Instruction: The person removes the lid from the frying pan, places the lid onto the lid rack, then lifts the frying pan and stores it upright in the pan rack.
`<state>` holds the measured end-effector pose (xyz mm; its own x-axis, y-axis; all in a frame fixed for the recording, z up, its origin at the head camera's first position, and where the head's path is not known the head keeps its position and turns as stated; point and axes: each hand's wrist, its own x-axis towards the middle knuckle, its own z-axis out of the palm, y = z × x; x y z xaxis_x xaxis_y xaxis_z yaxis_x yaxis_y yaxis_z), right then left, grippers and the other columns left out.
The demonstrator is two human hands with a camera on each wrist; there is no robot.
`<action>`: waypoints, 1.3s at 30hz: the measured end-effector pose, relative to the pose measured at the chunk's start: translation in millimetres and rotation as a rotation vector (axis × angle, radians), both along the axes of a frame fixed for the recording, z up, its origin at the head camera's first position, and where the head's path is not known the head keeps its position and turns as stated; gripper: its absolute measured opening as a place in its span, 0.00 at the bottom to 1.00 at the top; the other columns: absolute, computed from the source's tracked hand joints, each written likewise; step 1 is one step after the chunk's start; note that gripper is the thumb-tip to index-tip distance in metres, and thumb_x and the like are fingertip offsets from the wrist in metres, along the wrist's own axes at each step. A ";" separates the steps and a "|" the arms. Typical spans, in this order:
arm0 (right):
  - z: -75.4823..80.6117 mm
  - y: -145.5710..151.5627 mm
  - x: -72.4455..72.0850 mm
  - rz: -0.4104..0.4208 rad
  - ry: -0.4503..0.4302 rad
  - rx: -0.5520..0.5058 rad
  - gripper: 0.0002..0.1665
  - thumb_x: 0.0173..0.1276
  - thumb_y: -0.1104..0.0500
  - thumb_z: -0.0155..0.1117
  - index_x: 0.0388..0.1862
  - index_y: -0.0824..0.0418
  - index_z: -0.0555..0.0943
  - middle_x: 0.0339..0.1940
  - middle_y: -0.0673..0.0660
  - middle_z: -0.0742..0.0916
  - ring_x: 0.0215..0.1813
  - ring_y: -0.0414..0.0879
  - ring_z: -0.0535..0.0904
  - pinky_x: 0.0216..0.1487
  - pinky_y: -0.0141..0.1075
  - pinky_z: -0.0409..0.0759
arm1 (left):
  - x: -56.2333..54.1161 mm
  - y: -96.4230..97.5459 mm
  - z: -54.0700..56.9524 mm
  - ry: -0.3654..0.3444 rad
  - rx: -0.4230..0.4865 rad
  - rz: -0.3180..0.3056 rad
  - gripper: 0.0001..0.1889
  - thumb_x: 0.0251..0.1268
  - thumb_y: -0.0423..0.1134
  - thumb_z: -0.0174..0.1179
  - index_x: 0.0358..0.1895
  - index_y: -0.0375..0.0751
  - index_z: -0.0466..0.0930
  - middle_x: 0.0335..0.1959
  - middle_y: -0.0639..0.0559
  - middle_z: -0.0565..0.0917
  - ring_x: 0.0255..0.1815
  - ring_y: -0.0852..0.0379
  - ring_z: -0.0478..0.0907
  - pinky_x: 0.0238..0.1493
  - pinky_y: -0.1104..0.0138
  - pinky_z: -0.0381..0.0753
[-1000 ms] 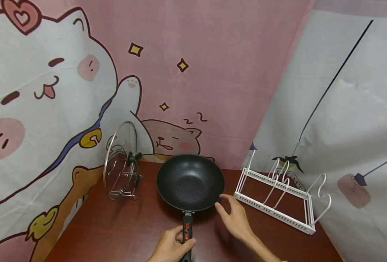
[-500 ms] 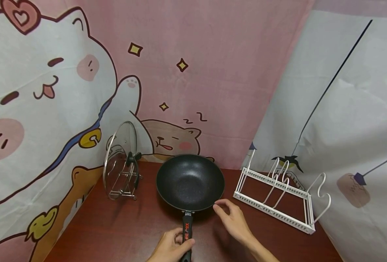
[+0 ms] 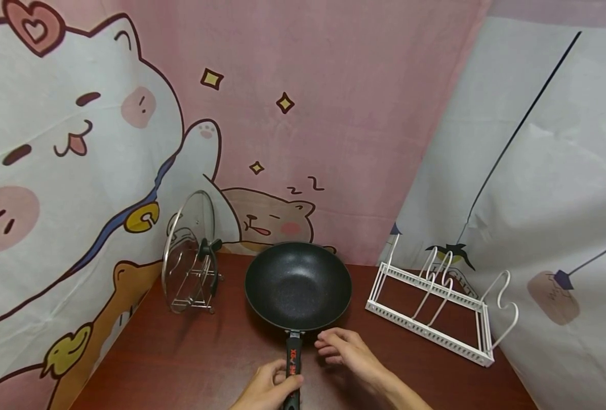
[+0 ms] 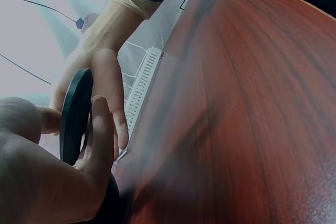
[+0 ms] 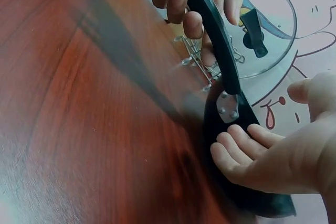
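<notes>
A black frying pan [image 3: 298,285] with a deep, round bowl sits over the brown table in the head view, its handle pointing toward me. My left hand [image 3: 268,384] grips the black handle [image 3: 293,364], thumb laid across the top. In the left wrist view the handle [image 4: 76,116] passes between thumb and fingers. My right hand [image 3: 351,356] is just below the pan's lower right rim, right of the handle, and holds nothing. The right wrist view has this right hand [image 5: 278,156] with loosely bent fingers, overlapping the pan's dark outer side [image 5: 252,198].
At the left back, a glass lid [image 3: 190,228] with a black knob stands upright in a small wire rack [image 3: 192,302]. On the right is a white rack [image 3: 410,324] with curved wire dividers. A printed cloth [image 3: 364,114] hangs behind the table [image 3: 221,341].
My right hand has moved from the pan's right rim down and left, closer to the handle. The left hand still grips the handle, and the pan looks unmoved.
</notes>
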<state>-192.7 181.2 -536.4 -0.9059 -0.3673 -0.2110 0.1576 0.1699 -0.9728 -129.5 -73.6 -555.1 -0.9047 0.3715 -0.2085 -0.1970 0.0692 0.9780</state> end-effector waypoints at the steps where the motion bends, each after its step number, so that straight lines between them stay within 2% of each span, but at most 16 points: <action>1: -0.1 -1.1 0.4 0.009 -0.030 -0.026 0.31 0.91 0.46 0.56 0.69 0.74 0.79 0.63 0.67 0.90 0.62 0.52 0.91 0.67 0.53 0.90 | 0.6 0.6 0.1 -0.023 0.007 0.001 0.20 0.81 0.41 0.66 0.60 0.25 0.82 0.37 0.42 0.95 0.32 0.62 0.88 0.38 0.71 0.85; 6: -0.9 -9.4 0.7 0.031 -0.139 -0.137 0.33 0.90 0.43 0.58 0.69 0.73 0.79 0.60 0.62 0.93 0.59 0.48 0.92 0.64 0.46 0.91 | 4.1 3.6 -0.6 -0.056 0.028 0.013 0.14 0.81 0.41 0.66 0.54 0.31 0.82 0.32 0.46 0.94 0.30 0.61 0.90 0.36 0.70 0.85; 10: -5.6 -18.1 -0.1 0.035 -0.183 -0.188 0.32 0.89 0.43 0.60 0.68 0.72 0.80 0.56 0.59 0.94 0.57 0.46 0.92 0.61 0.42 0.92 | 7.5 6.4 -0.2 -0.066 0.053 0.017 0.13 0.80 0.41 0.66 0.52 0.34 0.81 0.28 0.53 0.92 0.27 0.63 0.87 0.31 0.72 0.83; 14: -11.3 -26.1 -0.4 0.036 -0.231 -0.216 0.31 0.89 0.43 0.59 0.67 0.71 0.80 0.52 0.56 0.93 0.55 0.45 0.91 0.60 0.43 0.92 | 9.5 8.8 0.0 -0.103 0.091 0.002 0.12 0.81 0.41 0.65 0.52 0.35 0.80 0.26 0.57 0.90 0.24 0.67 0.84 0.27 0.74 0.81; 18: -13.7 -33.4 -0.6 0.037 -0.288 -0.240 0.31 0.89 0.42 0.58 0.68 0.69 0.80 0.51 0.55 0.92 0.55 0.44 0.89 0.62 0.45 0.91 | 11.2 10.5 -1.5 -0.156 0.103 -0.005 0.11 0.81 0.41 0.63 0.52 0.35 0.82 0.27 0.57 0.89 0.24 0.67 0.83 0.28 0.74 0.81; 23: -16.3 -40.6 -2.3 0.044 -0.350 -0.284 0.32 0.88 0.40 0.60 0.68 0.67 0.80 0.53 0.55 0.91 0.57 0.47 0.88 0.64 0.46 0.90 | 13.3 11.9 -3.4 -0.215 0.092 -0.005 0.13 0.83 0.43 0.61 0.52 0.35 0.84 0.29 0.56 0.88 0.25 0.66 0.81 0.30 0.73 0.81; 30: -21.6 -48.1 -3.4 0.109 -0.436 -0.383 0.35 0.88 0.39 0.56 0.73 0.67 0.76 0.67 0.62 0.91 0.63 0.50 0.90 0.67 0.43 0.88 | 18.1 15.9 -4.1 -0.253 0.103 0.013 0.15 0.81 0.46 0.62 0.47 0.35 0.87 0.30 0.57 0.89 0.26 0.67 0.81 0.31 0.73 0.82; 35: -20.6 -54.7 -3.0 0.154 -0.463 -0.433 0.37 0.88 0.39 0.54 0.76 0.68 0.74 0.65 0.60 0.92 0.66 0.51 0.90 0.74 0.46 0.84 | 19.5 18.3 -5.2 -0.260 0.098 0.030 0.17 0.82 0.46 0.61 0.50 0.35 0.90 0.30 0.57 0.90 0.29 0.66 0.83 0.35 0.73 0.83; 39: -20.2 -60.3 -3.5 0.158 -0.487 -0.459 0.37 0.88 0.40 0.54 0.76 0.68 0.74 0.64 0.59 0.92 0.65 0.52 0.90 0.76 0.47 0.84 | 15.4 17.1 -10.5 -0.257 0.087 0.001 0.19 0.82 0.49 0.60 0.49 0.35 0.90 0.32 0.56 0.91 0.30 0.66 0.84 0.37 0.72 0.85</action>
<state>-196.2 120.8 -556.6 -0.6754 -0.6366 -0.3721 0.6025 -0.1854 -0.7763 -114.1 -56.5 -565.7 -0.8266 0.3972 -0.3987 -0.4395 -0.0132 0.8981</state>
